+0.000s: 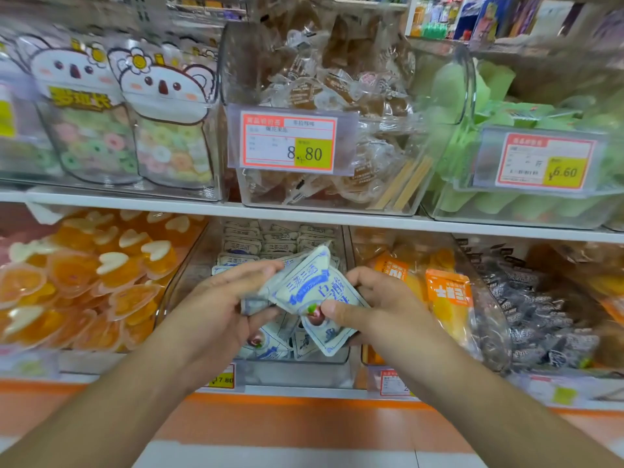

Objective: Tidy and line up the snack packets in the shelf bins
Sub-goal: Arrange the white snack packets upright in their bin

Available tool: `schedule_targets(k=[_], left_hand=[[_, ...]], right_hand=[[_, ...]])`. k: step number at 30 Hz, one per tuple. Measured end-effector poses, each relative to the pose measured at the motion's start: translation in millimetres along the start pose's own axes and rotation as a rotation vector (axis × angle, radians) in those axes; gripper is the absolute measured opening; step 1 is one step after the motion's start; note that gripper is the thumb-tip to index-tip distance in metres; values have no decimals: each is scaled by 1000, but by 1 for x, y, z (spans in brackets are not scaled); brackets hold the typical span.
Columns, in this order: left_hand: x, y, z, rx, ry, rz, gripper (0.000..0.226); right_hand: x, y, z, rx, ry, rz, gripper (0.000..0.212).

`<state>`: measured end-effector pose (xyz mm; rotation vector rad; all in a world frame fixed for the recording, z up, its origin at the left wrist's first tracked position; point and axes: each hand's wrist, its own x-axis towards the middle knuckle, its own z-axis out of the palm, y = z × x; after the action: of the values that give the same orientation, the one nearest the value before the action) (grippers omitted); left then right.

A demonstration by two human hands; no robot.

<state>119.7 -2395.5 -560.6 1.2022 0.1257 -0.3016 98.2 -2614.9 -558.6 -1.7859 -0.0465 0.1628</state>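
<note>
A clear bin (297, 369) in the middle of the lower shelf holds several small white-and-blue snack packets (243, 246), lined up in rows at the back and loose at the front. Just above the bin's front, my left hand (223, 298) grips a small stack of these packets (300, 282). My right hand (378, 302) pinches another white-and-blue packet (332, 327) with the thumb on its face. The two held bunches overlap between my hands.
Left of this bin lie orange heart-shaped jelly cups (84, 282); right of it stand orange dried-fruit packets (445, 295) and dark wrapped snacks (540, 312). On the upper shelf are bear-faced candy bags (162, 113), brown wrapped snacks (337, 96) and green packets (506, 106). Price tags line the shelf edge.
</note>
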Motion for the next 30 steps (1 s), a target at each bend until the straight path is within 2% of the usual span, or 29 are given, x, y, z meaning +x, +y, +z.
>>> schedule_targets(k=[4,8,9,12,16,19,21,23,25,26,28,30], left_hand=[[-1,-3,-12,81,-102,-85,38],[0,8,-15,151,-41,-24,46],[1,10,-15,181,-13,12,46],[-2,12,-8,223,27,65,25],[0,1,-4,263,82,77,27],[-2,-8,9,197,86,83,35],[-9,-10,25,150,17,57,30],[-12,-13,35,214,-51,55,32],[-11,-11,34,276,-28,114,34],[-8,-9,28,293,-1,140,35],[-4,-2,18,329,60,165,35],[-1,4,5,329,107,180,33]], right_hand=[[-1,-2,-7,-109,-12,-42,15],[0,-8,-24,-161,48,-20,15],[0,-9,-29,-154,84,-1,19],[4,-9,-33,-56,146,70,32],[3,-8,-23,43,143,106,17],[0,-10,-10,98,170,134,18],[-1,-12,2,83,185,109,24],[-2,-12,11,-94,199,-10,36],[-2,-13,17,-334,184,-129,52],[0,-13,15,-428,181,-151,52],[6,-11,6,-559,183,-178,38],[13,-10,-6,-667,207,-229,14]])
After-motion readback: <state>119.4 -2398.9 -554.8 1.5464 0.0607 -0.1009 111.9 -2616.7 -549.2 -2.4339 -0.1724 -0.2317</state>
